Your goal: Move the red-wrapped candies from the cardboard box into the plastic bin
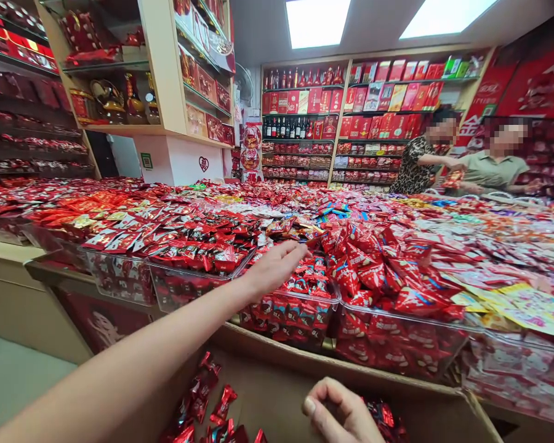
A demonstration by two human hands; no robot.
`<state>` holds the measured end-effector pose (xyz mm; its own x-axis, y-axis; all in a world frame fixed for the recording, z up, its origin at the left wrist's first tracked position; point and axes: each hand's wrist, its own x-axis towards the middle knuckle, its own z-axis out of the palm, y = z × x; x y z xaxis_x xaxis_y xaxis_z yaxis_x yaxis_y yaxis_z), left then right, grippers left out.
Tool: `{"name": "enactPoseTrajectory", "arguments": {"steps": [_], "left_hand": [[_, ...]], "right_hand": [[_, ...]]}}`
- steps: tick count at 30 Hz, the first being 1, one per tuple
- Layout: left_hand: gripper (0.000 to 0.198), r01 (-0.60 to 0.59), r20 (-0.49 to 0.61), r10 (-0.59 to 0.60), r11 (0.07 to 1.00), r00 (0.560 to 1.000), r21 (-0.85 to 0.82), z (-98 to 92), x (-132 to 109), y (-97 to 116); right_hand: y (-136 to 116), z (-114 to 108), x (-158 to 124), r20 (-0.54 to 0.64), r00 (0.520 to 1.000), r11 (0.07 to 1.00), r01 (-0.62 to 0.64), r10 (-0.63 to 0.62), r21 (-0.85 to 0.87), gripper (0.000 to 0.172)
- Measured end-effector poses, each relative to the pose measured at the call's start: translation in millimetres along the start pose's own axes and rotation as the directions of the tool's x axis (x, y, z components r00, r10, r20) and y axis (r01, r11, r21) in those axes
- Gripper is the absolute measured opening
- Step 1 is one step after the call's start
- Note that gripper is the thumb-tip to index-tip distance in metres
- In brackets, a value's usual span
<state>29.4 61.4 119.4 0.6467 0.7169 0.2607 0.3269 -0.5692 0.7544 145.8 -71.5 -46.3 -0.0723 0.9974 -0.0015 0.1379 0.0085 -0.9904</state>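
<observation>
My left hand [277,269] reaches palm down over a clear plastic bin [284,307] of small red-wrapped candies [311,280]. Its fingers are stretched out toward the right, close above the candies, and nothing shows in them. My right hand [344,411] is low in the view, over an open cardboard box [272,384]. Its fingers are curled in with the thumb against them; whatever they hold, if anything, is hidden. Loose red twist-wrapped candies [224,403] lie in the box, left of my right hand, and more candies [382,418] show just beyond it.
Bins of larger red packets [378,271] and dark red candies [203,243] flank the middle bin. Yellow packets [526,304] lie at the right. Two people [420,160] stand across the display. Shelves [300,98] with bottles and red boxes line the back wall.
</observation>
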Motion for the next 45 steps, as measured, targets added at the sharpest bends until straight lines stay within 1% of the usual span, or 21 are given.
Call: {"name": "enactPoseTrajectory", "arguments": {"steps": [1,2,3,5,7,9,11,13,16,18,20,21,23,25,27,28,30,35,39,42,45], "left_hand": [[0.033,0.044,0.083,-0.027,0.975,0.996,-0.218,8.7,-17.8,5.4],[0.029,0.110,0.195,-0.039,0.923,0.980,-0.369,17.8,-34.6,10.3],[0.024,0.179,0.301,-0.045,0.883,0.953,-0.433,26.8,-49.3,14.4],[0.027,0.285,0.449,-0.073,0.859,0.891,-0.426,43.1,-69.8,20.0],[0.029,0.343,0.487,-0.112,0.842,0.866,-0.417,55.7,-78.3,21.1],[0.025,0.363,0.436,-0.146,0.805,0.888,-0.469,64.3,-78.9,17.6],[0.022,0.370,0.370,-0.183,0.761,0.911,-0.533,69.4,-76.7,11.4],[0.026,0.385,0.336,-0.221,0.724,0.916,-0.572,71.6,-74.9,5.0],[0.030,0.406,0.332,-0.249,0.693,0.910,-0.596,71.3,-73.8,-1.3],[0.031,0.377,0.308,-0.232,0.711,0.923,-0.594,69.7,-73.0,-3.6],[0.029,0.316,0.261,-0.197,0.750,0.945,-0.581,67.4,-71.6,-5.4],[0.027,0.287,0.231,-0.185,0.773,0.955,-0.566,66.0,-70.9,-6.4],[0.026,0.269,0.208,-0.186,0.816,0.960,-0.511,63.0,-69.6,-8.3],[0.028,0.315,0.274,-0.204,0.829,0.940,-0.462,60.5,-69.3,-9.7],[0.033,0.356,0.361,-0.193,0.809,0.912,-0.467,59.5,-69.8,-10.0],[0.034,0.358,0.386,-0.170,0.794,0.907,-0.491,59.8,-70.4,-9.8],[0.037,0.329,0.381,-0.122,0.771,0.916,-0.545,61.8,-71.5,-9.0],[0.030,0.316,0.360,-0.103,0.731,0.927,-0.605,65.8,-70.9,-6.6],[0.030,0.384,0.390,-0.160,0.696,0.907,-0.606,61.6,-67.7,-5.9],[0.032,0.388,0.411,-0.164,0.738,0.897,-0.553,61.6,-68.6,-8.3],[0.030,0.291,0.382,-0.100,0.824,0.919,-0.485,65.5,-72.7,-10.1]], "right_hand": [[-8.6,-3.8,-1.8,-0.012,1.000,0.999,0.019,-0.018,0.045,0.032],[-16.3,-7.0,-3.8,-0.032,0.999,0.994,0.038,-0.035,0.100,0.029],[-22.6,-9.3,-6.1,-0.056,0.997,0.984,0.063,-0.054,0.166,0.027],[-31.2,-11.1,-10.9,-0.081,0.992,0.942,0.114,-0.093,0.317,0.026],[-36.0,-9.8,-15.2,-0.102,0.989,0.881,0.142,-0.107,0.452,0.028],[-39.0,-7.2,-18.1,-0.156,0.985,0.834,0.141,-0.066,0.533,0.031],[-41.0,-4.9,-19.2,-0.225,0.974,0.825,0.143,-0.020,0.546,0.033],[-41.1,-4.2,-18.5,-0.258,0.966,0.853,0.152,-0.022,0.499,0.027],[-36.8,-6.7,-15.9,-0.266,0.960,0.918,0.181,-0.087,0.352,0.015],[-32.6,-10.3,-14.3,-0.279,0.947,0.949,0.226,-0.161,0.220,0.011],[-29.4,-14.6,-13.5,-0.312,0.909,0.952,0.304,-0.278,0.037,0.010],[-28.7,-16.7,-13.4,-0.326,0.873,0.931,0.357,-0.362,-0.077,0.010],[-28.9,-20.2,-14.0,-0.306,0.769,0.822,0.476,-0.561,-0.312,0.016],[-30.8,-22.5,-14.8,-0.220,0.658,0.667,0.567,-0.720,-0.483,0.026],[-33.6,-23.8,-15.3,-0.153,0.592,0.562,0.605,-0.791,-0.565,0.033],[-35.0,-24.3,-15.2,-0.140,0.579,0.538,0.604,-0.803,-0.588,0.034],[-37.5,-25.3,-14.7,-0.126,0.586,0.528,0.589,-0.800,-0.612,0.034],[-39.3,-24.7,-14.7,-0.048,0.658,0.541,0.573,-0.751,-0.615,0.028],[-36.0,-21.1,-15.0,-0.110,0.643,0.545,0.533,-0.758,-0.647,0.031],[-34.2,-21.2,-14.2,-0.082,0.633,0.519,0.546,-0.770,-0.658,0.030],[-33.3,-23.0,-13.7,-0.031,0.631,0.489,0.568,-0.775,-0.662,0.028]]}}
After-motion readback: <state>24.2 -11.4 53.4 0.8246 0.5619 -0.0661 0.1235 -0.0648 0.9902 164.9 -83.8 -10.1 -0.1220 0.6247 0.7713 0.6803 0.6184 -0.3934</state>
